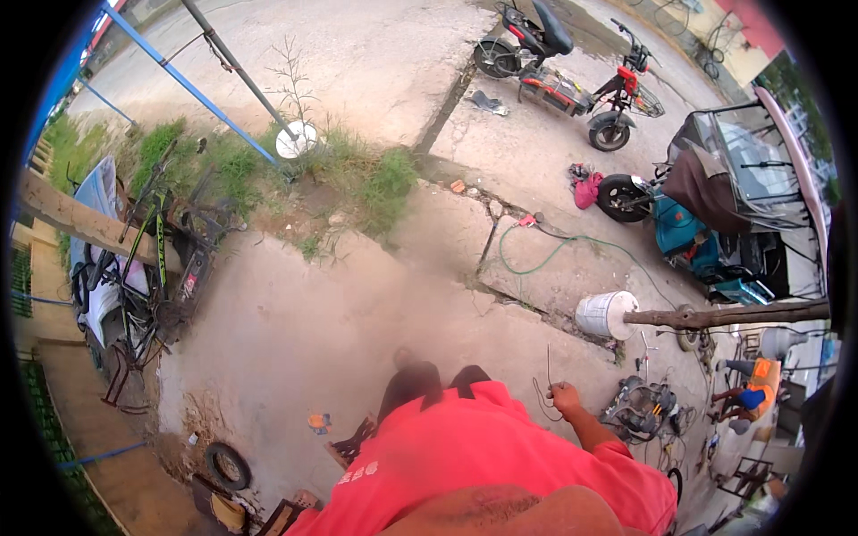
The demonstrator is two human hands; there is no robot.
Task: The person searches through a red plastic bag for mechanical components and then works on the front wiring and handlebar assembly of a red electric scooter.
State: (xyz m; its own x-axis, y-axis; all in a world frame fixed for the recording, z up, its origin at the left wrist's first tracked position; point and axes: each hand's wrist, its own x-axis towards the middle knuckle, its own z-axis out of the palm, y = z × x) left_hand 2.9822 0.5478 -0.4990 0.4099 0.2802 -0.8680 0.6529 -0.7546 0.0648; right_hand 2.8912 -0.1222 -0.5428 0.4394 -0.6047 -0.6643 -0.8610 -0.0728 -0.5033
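Note:
My right hand [563, 397] is raised out to the right of my red shirt, its fingers closed on a thin dark wire [549, 362]. One end of the wire stands up straight above the fingers, and a loose loop bends down beside them. My left hand does not show in the picture; the left sleeve ends near the lower edge. Nearest to my right hand, on the ground to its right, lies a dark machine [639, 406] with cables around it; its kind is not clear.
An electric scooter [545, 80] and a teal three-wheeler [688, 228] stand on the concrete. A green hose [572, 239] lies near a white bucket [606, 315] around a wooden pole. Left are piled bicycles [156, 259] and a tyre [227, 466]. Another person [760, 389] crouches far right.

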